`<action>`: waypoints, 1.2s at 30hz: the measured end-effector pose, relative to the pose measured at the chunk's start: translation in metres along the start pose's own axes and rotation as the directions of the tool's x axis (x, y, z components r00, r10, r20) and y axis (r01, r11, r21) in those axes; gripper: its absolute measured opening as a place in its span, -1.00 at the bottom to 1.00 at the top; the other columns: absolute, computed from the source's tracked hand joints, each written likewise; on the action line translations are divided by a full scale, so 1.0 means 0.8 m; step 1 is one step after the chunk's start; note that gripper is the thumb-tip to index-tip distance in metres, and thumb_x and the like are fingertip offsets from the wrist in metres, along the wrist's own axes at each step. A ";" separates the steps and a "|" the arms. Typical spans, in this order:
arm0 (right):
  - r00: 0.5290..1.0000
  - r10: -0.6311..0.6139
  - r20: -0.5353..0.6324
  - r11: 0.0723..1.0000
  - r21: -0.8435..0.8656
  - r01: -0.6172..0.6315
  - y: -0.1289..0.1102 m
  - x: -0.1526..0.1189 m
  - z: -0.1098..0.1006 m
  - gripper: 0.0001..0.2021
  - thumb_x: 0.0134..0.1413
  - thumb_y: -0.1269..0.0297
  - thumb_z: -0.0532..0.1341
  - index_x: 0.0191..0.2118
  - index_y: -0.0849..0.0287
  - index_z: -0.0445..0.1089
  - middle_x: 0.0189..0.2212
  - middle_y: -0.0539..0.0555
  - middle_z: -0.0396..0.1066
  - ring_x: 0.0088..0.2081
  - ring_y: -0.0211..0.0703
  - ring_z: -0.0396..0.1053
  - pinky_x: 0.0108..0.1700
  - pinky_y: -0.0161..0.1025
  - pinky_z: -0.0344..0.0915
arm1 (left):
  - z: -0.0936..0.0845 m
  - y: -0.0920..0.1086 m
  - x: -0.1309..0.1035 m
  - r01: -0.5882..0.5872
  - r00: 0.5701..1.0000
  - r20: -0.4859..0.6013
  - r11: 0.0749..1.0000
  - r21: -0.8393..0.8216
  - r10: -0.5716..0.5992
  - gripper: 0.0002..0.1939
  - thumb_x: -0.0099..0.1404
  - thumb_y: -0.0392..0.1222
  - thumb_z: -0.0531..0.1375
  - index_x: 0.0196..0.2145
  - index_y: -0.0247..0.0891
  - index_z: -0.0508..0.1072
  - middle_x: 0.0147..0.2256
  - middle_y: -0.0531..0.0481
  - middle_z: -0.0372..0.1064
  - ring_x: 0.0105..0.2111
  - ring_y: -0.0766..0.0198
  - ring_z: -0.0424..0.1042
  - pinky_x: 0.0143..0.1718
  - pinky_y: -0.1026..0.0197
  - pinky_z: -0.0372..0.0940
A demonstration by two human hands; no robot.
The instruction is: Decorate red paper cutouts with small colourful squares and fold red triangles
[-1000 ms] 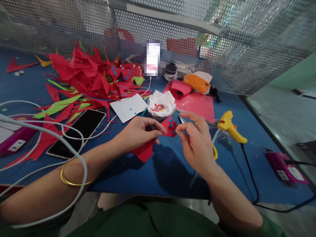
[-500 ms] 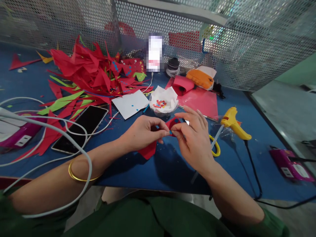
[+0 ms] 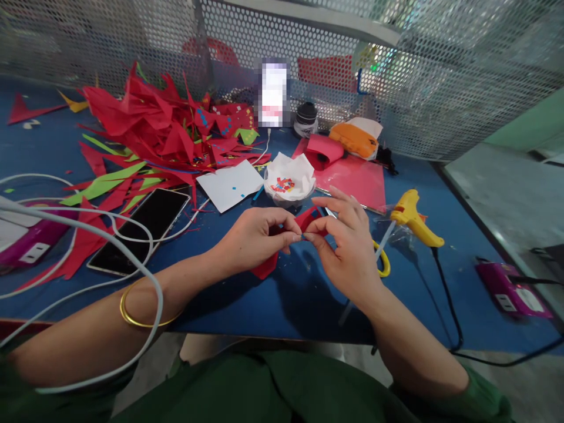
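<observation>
My left hand [image 3: 259, 238] has the red paper piece [image 3: 311, 217] pinched between thumb and forefinger, so that grip is closed on it. Its middle is covered by my fingers: one part shows just beyond the pinch, another hangs below my left palm, and I can't make out the fold between them. My right hand [image 3: 346, 249] meets it with thumb and forefinger pinched narrow at the paper's near edge; a speck of blue [image 3: 302, 237] shows there, but whether I'm holding it or it is stuck on, I can't tell. My right hand also hides most of the scissors [image 3: 386, 262], leaving a yellow handle loop out to its right. My left wrist is low, palm turned inward, the forearm slanting in from the lower left behind a white cable [image 3: 157, 305] that crosses my bracelet [image 3: 127, 311]. My right forearm rises from the lower right, its other fingers raised and loosely bent over the pinch. Just beyond my fingertips is the paper-lined bowl [image 3: 286, 202] of small coloured bits [image 3: 283, 185]. The phone screen [image 3: 273, 94] farther beyond is pixelated, so I can't read it. The glue gun [image 3: 414, 217] lies right of my grip.
</observation>
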State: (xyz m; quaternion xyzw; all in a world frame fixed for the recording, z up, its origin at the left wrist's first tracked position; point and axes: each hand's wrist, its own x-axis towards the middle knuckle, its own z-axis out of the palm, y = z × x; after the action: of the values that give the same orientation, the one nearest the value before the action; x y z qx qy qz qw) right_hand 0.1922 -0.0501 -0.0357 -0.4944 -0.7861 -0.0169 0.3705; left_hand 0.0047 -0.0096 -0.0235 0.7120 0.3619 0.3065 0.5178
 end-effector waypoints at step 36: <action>0.934 0.342 0.100 0.881 0.312 -0.356 -0.007 0.001 0.003 -0.87 0.18 0.41 0.20 -0.41 0.13 0.37 -0.31 0.03 0.38 -0.21 -0.17 0.37 -0.10 -0.16 0.26 | 0.004 0.007 0.002 0.441 0.890 0.072 0.806 -0.394 -0.451 -0.88 0.15 -0.27 0.33 -0.33 -0.35 0.54 -0.61 0.06 0.44 -0.65 0.42 0.38 -0.60 0.41 0.22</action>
State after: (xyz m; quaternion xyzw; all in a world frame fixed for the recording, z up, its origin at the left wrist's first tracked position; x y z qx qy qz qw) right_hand 0.1861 -0.0513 -0.0349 -0.5601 -0.6839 0.1903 0.4271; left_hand 0.0093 -0.0109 -0.0187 0.4820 0.4547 0.2526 0.7051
